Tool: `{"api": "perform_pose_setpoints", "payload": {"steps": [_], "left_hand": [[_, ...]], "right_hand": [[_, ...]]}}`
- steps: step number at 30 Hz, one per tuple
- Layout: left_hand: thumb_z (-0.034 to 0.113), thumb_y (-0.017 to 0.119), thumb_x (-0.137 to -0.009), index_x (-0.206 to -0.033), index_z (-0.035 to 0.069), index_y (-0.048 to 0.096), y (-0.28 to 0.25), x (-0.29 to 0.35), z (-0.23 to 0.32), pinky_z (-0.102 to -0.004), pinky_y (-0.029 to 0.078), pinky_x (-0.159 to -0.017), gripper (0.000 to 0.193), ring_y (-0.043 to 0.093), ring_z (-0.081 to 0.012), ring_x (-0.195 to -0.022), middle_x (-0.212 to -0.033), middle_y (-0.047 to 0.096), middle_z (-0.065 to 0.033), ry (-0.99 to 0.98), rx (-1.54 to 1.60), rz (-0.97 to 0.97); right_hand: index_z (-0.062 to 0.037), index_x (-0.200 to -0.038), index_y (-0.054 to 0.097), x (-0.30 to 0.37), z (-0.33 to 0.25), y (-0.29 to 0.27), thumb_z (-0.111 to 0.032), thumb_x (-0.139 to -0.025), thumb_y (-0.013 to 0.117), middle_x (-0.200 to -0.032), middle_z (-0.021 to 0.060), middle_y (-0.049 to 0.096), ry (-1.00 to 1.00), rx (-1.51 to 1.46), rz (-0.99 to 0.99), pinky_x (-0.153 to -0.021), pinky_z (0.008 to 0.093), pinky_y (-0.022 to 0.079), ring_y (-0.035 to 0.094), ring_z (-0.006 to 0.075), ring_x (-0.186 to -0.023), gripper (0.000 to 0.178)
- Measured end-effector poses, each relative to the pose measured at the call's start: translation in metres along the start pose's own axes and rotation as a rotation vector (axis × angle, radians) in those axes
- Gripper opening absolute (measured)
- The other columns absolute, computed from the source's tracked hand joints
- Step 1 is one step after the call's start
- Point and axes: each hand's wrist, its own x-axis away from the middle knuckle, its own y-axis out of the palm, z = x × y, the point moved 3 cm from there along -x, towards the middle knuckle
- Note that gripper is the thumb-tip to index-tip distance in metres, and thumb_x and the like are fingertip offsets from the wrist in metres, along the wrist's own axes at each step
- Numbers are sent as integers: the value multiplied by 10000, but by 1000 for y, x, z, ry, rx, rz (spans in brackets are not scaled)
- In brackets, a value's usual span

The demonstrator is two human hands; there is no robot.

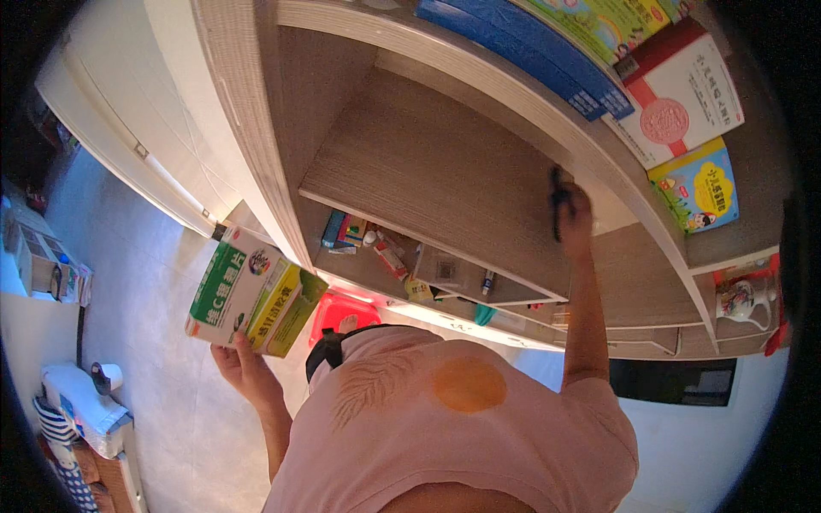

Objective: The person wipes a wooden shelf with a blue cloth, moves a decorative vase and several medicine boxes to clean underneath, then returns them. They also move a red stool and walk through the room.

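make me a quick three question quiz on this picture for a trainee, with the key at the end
1. Which hand holds the green-and-white box?

2. True or false: the right hand is empty.

3. What colours is the box directly beside the small blue-and-yellow box at the right of the picture?
a) plain purple
b) white and red
c) plain black

Key:
1. The left hand.
2. False; it holds a dark object, too blurred to name.
3. b, the white-and-red box.
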Motion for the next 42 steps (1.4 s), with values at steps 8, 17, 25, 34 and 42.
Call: {"api": "perform_pose_setpoints", "payload": {"steps": [8,17,25,34,42], "left_hand": [[97,517,-885,-1152,-8,406,18,-3,1,-330,406,-886,308,507,-165,-1024,-1120,520,-111,36,-2,-82],[93,513,-883,-1199,-12,387,17,8,11,-323,400,-891,356,502,-164,-1034,-1154,507,-119,54,-7,-56],[126,506,-893,-1215,-3,389,24,8,9,-338,408,-902,366,510,-186,-1042,-1174,506,-125,70,-1,-126],[158,632,-814,-1230,-16,380,53,-11,37,-343,363,-943,517,488,-192,-1070,-1197,493,-107,63,149,-343],[249,667,-791,-1217,-5,390,103,-43,178,-426,413,-912,568,503,-254,-1072,-1199,491,-138,642,233,-284]], "right_hand": [[-37,-1252,421,13,-167,42,-347,-839,550,-1350,207,322,-338,36,-291,-1044,491,202,277,360,-1270,532],[88,-1274,320,47,-217,106,-485,-823,491,-1352,272,276,-571,67,-406,-1065,488,143,226,375,-1291,749],[71,-1235,387,34,-200,107,-448,-824,509,-1350,259,289,-385,50,-324,-1063,444,182,249,389,-1274,673],[-5,-1079,549,42,-223,42,-84,-847,563,-1081,107,573,102,-1097,-638,-843,293,444,550,163,-968,246],[-16,-980,583,35,-219,13,-52,-824,610,-933,47,589,132,-1073,-624,-755,227,455,553,94,-843,163]]}}
